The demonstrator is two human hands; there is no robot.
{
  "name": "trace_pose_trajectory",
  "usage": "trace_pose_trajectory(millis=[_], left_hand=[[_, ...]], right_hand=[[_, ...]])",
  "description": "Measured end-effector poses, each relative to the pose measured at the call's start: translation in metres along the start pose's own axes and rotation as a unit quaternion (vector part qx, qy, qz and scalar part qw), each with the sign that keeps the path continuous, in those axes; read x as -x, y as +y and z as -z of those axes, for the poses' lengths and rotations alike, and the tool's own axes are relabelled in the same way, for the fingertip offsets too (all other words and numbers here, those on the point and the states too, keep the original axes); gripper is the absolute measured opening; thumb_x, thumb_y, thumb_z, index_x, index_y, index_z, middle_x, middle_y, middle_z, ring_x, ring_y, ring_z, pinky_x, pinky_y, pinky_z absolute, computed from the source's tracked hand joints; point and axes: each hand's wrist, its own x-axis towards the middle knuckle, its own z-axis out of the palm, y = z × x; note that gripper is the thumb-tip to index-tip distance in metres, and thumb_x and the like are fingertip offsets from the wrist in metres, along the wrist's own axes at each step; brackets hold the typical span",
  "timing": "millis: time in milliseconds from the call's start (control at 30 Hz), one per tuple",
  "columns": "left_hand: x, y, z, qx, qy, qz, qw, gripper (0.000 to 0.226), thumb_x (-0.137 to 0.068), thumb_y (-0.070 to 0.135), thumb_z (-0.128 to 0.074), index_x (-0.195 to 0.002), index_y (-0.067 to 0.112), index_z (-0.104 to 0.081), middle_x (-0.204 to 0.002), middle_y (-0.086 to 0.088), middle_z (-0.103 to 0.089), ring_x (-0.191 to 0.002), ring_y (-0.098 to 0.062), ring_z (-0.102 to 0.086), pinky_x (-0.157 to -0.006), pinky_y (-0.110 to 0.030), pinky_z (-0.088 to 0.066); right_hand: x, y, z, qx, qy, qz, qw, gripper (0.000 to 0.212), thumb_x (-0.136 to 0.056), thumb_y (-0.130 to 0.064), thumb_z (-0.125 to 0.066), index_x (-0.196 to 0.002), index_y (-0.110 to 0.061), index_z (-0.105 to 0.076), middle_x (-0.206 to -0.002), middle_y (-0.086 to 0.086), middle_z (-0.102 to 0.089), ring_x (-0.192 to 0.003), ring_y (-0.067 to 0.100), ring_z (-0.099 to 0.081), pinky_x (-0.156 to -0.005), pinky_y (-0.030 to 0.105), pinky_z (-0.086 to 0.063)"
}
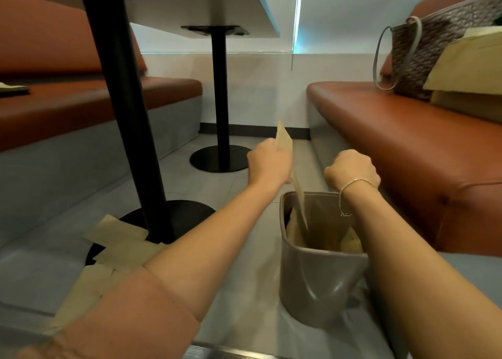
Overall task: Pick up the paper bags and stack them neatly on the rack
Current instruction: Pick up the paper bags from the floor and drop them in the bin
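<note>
While a flat bag stands edge-on in the grip, the step in hand looks like loading the bin, not yet the rack.

Left hand: the left hand [269,166] is curled round a flat brown paper bag [285,144], holding it upright above the bin, its lower end reaching down inside.

Right hand: the right hand [351,168] is fisted over the far rim of the bin, knuckles up; a thin bracelet [353,182] sits at the wrist. Whether it pinches anything I cannot tell, since the fingers are turned away.

Bin: a grey-brown bin [312,274] stands on the floor just beside the right bench, with more brown bags [350,243] bunched inside it.

Loose bags: several flat bags [116,247] lie on the floor near the black table base [190,209], partly hidden under the left forearm.

Benches: an orange bench [394,130] on the right carries a patterned handbag [423,54] and a pile of brown paper [467,62]; another bench [81,100] runs along the left.

Rack: not visible in this view.

Step, as I judge it: gathering, with much of the floor pile untouched.

Next move calls for: settling the held bag flat against those inside so it does not crumple, then reaching left and low under the table for the loose ones.
</note>
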Motion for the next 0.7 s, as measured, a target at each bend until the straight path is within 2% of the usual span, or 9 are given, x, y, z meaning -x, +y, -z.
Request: trace_pose_trajectory(millis=[67, 133, 233, 333, 400, 467, 567, 667, 700], left_hand=[[0.004, -0.006, -0.018, -0.017, -0.046, 0.027, 0.998, 0.007, -0.094, 0.011, -0.047, -0.097, 0.011, -0.054, -0.098, -0.002, -0.059, -0.074, -0.018, -0.062, -0.051, -0.019, -0.051], [0.01, -0.013, -0.033, -0.008, -0.112, 0.074, 0.991, 0.032, -0.095, 0.02, -0.051, -0.126, 0.012, -0.047, -0.115, -0.006, -0.059, -0.075, -0.017, -0.064, -0.05, -0.018, -0.051], [0.014, -0.025, -0.04, -0.001, -0.161, 0.128, 0.979, 0.057, -0.094, 0.04, -0.05, -0.142, 0.015, -0.032, -0.128, -0.012, -0.054, -0.07, -0.016, -0.064, -0.065, -0.026, -0.058], [0.007, -0.044, -0.028, -0.014, -0.127, 0.12, 0.984, 0.045, -0.094, 0.04, -0.052, -0.132, 0.017, -0.045, -0.12, -0.008, -0.059, -0.079, -0.02, -0.066, -0.073, -0.033, -0.059], [0.004, -0.062, -0.011, -0.003, -0.101, 0.126, 0.987, 0.015, -0.095, 0.034, -0.052, -0.099, 0.02, -0.056, -0.104, -0.006, -0.064, -0.085, -0.022, -0.067, -0.073, -0.032, -0.059], [0.001, -0.087, 0.006, -0.008, -0.071, 0.148, 0.986, 0.016, -0.095, 0.03, -0.052, -0.081, 0.022, -0.052, -0.097, -0.007, -0.065, -0.085, -0.023, -0.067, -0.069, -0.031, -0.058], [-0.002, -0.135, 0.031, -0.05, -0.051, 0.2, 0.977, 0.02, -0.094, 0.025, -0.052, -0.074, 0.022, -0.055, -0.097, -0.009, -0.067, -0.084, -0.026, -0.067, -0.072, -0.034, -0.059], [-0.003, -0.188, 0.058, -0.105, -0.058, 0.26, 0.958, 0.017, -0.096, 0.026, -0.05, -0.091, 0.015, -0.062, -0.099, -0.009, -0.067, -0.087, -0.026, -0.067, -0.074, -0.033, -0.058], [-0.002, -0.208, 0.067, -0.128, -0.066, 0.274, 0.951, 0.019, -0.097, 0.025, -0.048, -0.088, 0.014, -0.06, -0.1, -0.011, -0.066, -0.09, -0.028, -0.067, -0.077, -0.033, -0.057]], right_hand=[[-0.001, 0.003, -0.002, -0.006, -0.003, 0.004, 1.0, 0.022, -0.09, -0.014, -0.051, -0.108, -0.008, -0.062, -0.101, 0.013, -0.059, -0.088, 0.029, -0.054, -0.073, 0.031, -0.04], [-0.003, 0.002, -0.003, -0.017, 0.002, 0.01, 1.0, 0.022, -0.089, -0.016, -0.053, -0.108, -0.009, -0.064, -0.103, 0.012, -0.061, -0.09, 0.029, -0.056, -0.072, 0.03, -0.04], [-0.004, -0.001, -0.009, -0.04, 0.0, 0.029, 0.999, 0.025, -0.088, -0.018, -0.055, -0.11, -0.012, -0.064, -0.111, 0.012, -0.063, -0.101, 0.029, -0.059, -0.079, 0.033, -0.047], [-0.001, -0.011, -0.024, -0.066, -0.011, 0.06, 0.996, 0.023, -0.088, -0.017, -0.055, -0.108, -0.013, -0.066, -0.111, 0.012, -0.063, -0.102, 0.029, -0.059, -0.082, 0.033, -0.047], [0.005, -0.023, -0.041, -0.084, -0.027, 0.084, 0.993, 0.021, -0.089, -0.015, -0.054, -0.105, -0.014, -0.066, -0.109, 0.01, -0.064, -0.101, 0.028, -0.059, -0.077, 0.029, -0.043], [0.013, -0.039, -0.064, -0.094, -0.056, 0.109, 0.988, 0.02, -0.09, -0.015, -0.054, -0.105, -0.016, -0.067, -0.107, 0.009, -0.065, -0.101, 0.027, -0.059, -0.077, 0.029, -0.043], [0.03, -0.065, -0.106, -0.088, -0.116, 0.143, 0.979, 0.019, -0.088, -0.016, -0.055, -0.102, -0.016, -0.068, -0.107, 0.01, -0.065, -0.101, 0.029, -0.06, -0.081, 0.032, -0.047], [0.047, -0.083, -0.151, -0.081, -0.174, 0.177, 0.965, 0.02, -0.086, -0.014, -0.055, -0.1, -0.013, -0.069, -0.106, 0.012, -0.066, -0.1, 0.031, -0.061, -0.081, 0.031, -0.048], [0.052, -0.088, -0.169, -0.069, -0.2, 0.181, 0.96, 0.021, -0.087, -0.015, -0.054, -0.101, -0.011, -0.068, -0.106, 0.012, -0.065, -0.1, 0.031, -0.06, -0.079, 0.03, -0.048]])
